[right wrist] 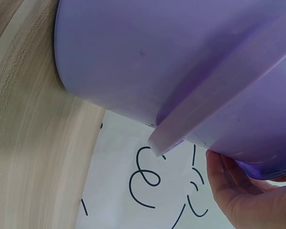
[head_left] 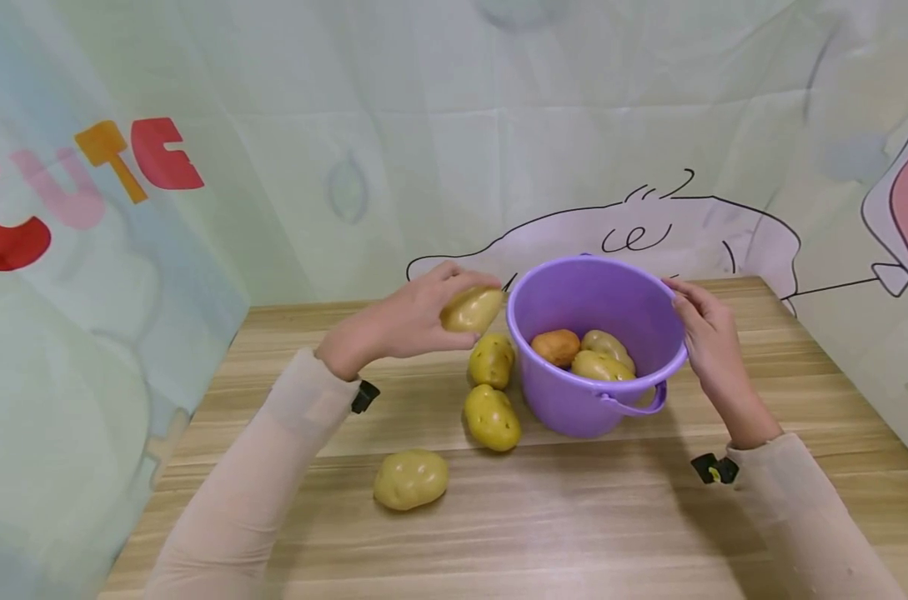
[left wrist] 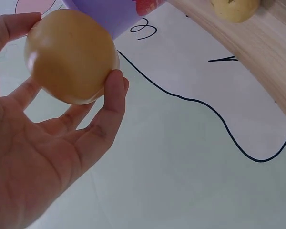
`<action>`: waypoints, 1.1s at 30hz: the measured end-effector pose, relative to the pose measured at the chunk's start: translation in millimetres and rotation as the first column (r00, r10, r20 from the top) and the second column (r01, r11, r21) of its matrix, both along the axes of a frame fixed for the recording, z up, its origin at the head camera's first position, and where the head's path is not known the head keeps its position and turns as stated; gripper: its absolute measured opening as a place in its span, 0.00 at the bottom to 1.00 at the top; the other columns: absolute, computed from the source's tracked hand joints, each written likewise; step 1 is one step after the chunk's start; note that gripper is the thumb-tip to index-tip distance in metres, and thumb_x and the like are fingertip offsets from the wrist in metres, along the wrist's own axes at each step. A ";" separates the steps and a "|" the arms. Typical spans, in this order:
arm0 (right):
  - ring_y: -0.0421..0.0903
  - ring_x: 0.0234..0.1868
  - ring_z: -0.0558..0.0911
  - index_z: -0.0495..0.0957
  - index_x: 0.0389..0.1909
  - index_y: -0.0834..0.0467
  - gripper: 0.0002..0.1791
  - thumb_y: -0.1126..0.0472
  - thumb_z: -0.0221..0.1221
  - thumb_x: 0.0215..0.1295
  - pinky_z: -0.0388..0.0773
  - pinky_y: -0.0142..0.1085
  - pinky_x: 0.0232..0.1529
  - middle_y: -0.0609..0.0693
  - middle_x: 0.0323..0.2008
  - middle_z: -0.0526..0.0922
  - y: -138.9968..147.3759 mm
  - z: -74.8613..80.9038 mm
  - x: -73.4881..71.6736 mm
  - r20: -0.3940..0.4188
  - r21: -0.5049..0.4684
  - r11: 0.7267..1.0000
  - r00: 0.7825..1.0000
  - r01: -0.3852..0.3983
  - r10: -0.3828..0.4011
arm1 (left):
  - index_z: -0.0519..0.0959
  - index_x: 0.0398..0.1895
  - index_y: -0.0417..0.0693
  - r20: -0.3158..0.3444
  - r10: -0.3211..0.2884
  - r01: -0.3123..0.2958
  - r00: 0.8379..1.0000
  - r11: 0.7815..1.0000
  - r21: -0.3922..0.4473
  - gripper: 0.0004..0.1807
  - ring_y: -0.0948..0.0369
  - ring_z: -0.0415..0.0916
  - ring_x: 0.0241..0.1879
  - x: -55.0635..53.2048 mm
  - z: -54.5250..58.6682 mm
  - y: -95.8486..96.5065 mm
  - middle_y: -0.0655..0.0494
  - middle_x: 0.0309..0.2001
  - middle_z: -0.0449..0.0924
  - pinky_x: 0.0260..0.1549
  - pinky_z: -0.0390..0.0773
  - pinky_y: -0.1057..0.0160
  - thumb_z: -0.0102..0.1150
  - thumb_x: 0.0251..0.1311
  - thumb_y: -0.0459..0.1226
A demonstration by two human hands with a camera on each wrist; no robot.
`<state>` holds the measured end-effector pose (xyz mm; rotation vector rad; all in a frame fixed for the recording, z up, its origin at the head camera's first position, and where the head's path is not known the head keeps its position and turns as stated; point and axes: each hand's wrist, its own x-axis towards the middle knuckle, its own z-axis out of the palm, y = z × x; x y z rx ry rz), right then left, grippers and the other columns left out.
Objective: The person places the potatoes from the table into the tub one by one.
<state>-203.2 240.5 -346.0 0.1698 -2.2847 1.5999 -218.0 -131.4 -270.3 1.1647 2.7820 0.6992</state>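
My left hand (head_left: 423, 312) grips a pale yellow potato (head_left: 472, 310) between thumb and fingers, raised just left of a purple bucket (head_left: 574, 408). In the left wrist view the same potato (left wrist: 71, 55) fills the space between the fingertips. The bucket's right rim is pinched by my right hand (head_left: 709, 333), thumb and fingers on either side of it. Inside lie an orange-brown potato (head_left: 555, 347) and two yellowish ones, the nearer potato (head_left: 602, 365) partly behind the rim. The right wrist view shows the bucket wall (right wrist: 124, 57) and its handle (right wrist: 219, 90) close up.
Two yellow potatoes (head_left: 493, 418) lie against each other on the wooden table (head_left: 544, 525), beside the bucket's left side. Another potato (head_left: 412, 479) lies nearer the front. A printed cloth backdrop (head_left: 348, 125) hangs behind the table and along both sides.
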 end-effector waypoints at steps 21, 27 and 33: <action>0.35 0.46 0.77 0.70 0.66 0.69 0.23 0.59 0.45 0.80 0.74 0.22 0.45 0.46 0.48 0.78 1.6 -3.4 -2.9 0.019 0.004 1.000 1.000 0.000 0.000 | 0.66 0.72 0.65 -0.021 -0.025 0.026 0.999 1.000 0.015 0.35 0.59 0.68 0.50 3.0 9.0 20.3 0.53 0.62 0.65 0.43 0.75 0.58 0.62 0.59 0.47; 0.34 0.46 0.77 0.70 0.66 0.69 0.23 0.59 0.45 0.80 0.74 0.22 0.45 0.46 0.49 0.78 2.0 -3.3 -2.9 0.019 0.001 1.000 1.000 -0.001 0.001 | 0.65 0.73 0.66 -0.033 -0.029 0.030 0.999 0.999 0.018 0.36 0.60 0.69 0.48 3.3 11.4 25.9 0.53 0.61 0.65 0.43 0.75 0.59 0.62 0.59 0.48; 0.34 0.46 0.77 0.70 0.66 0.69 0.23 0.59 0.45 0.80 0.74 0.22 0.45 0.45 0.49 0.78 2.2 -3.0 -2.9 0.015 -0.002 1.000 1.000 -0.001 0.001 | 0.66 0.73 0.64 -0.050 -0.050 0.052 0.997 0.998 0.025 0.36 0.60 0.67 0.50 3.3 13.4 31.6 0.53 0.61 0.65 0.45 0.74 0.58 0.63 0.59 0.48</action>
